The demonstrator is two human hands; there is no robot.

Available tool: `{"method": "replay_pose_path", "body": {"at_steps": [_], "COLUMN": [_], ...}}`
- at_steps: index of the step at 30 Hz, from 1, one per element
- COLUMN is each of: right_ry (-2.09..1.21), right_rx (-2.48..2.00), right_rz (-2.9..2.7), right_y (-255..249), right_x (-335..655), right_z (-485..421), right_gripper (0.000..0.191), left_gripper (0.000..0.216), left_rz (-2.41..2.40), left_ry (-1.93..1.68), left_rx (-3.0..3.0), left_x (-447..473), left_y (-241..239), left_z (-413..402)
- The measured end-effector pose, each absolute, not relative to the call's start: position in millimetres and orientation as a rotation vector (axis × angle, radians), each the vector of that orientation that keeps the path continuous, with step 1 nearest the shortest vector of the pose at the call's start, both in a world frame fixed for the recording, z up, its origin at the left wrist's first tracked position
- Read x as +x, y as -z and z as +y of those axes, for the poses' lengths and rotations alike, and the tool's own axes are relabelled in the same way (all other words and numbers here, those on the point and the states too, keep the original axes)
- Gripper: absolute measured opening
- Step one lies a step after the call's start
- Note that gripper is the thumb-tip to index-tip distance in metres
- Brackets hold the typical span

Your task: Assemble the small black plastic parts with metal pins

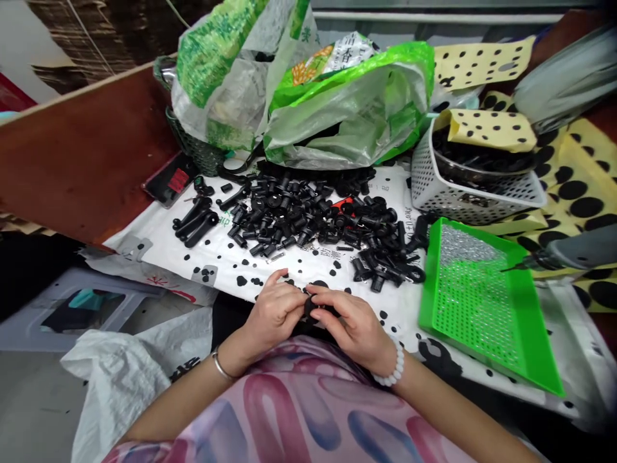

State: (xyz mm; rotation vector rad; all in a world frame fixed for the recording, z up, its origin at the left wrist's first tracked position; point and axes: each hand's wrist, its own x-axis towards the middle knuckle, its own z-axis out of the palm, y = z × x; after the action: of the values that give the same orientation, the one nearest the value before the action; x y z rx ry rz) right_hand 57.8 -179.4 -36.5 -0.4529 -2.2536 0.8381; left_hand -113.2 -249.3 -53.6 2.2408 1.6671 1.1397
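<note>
Close to my body at the table's front edge, both hands meet around a small round black part (315,305). My left hand (277,302) pinches it from the left with thumb and bent fingers. From the right, my right hand (349,315) grips the same part between thumb and fingertips. The fingers cover much of it, so its full shape is hidden. Beyond the hands lies a heap of black plastic parts (294,209), many of them short tubes with flanges. Several longer black handle-like pieces (195,222) lie to the left of the heap.
At right sits a green tray (540,334) holding small silvery pieces, with a power screwdriver (569,251) over its edge. Behind it stands a white basket (463,202). Plastic bags (337,138) fill the back. A phone (168,180) lies at left. Black dots litter the white sheet (222,257).
</note>
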Motion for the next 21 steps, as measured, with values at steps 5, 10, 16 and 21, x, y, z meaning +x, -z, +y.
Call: {"method": "replay_pose_path", "body": {"at_steps": [5, 10, 16, 21], "right_ry": [-0.995, -0.937, -0.888, -0.888], "right_rx": [-0.525, -0.534, -0.648, -0.631], "right_rz": [-2.206, -2.175, -2.033, -2.058], "right_y": [41.0, 45.3, 52.3, 62.4], "right_x": [60.3, 63.3, 73.5, 76.4], "right_z": [-180.4, -177.4, -171.1, -171.9], "right_gripper": [0.012, 0.011, 0.012, 0.014], "left_gripper": [0.017, 0.015, 0.020, 0.025], "left_rz": [1.680, 1.697, 2.252, 2.605], "left_ry": [-1.071, -1.095, -1.259, -0.780], "left_rx": [2.225, 2.184, 2.132, 2.217], "left_x": [-112.7, -115.9, -180.0, -239.1], "left_y": [48.2, 47.2, 50.0, 54.8], "left_z": [-250.1, -251.5, -249.3, -239.2]}}
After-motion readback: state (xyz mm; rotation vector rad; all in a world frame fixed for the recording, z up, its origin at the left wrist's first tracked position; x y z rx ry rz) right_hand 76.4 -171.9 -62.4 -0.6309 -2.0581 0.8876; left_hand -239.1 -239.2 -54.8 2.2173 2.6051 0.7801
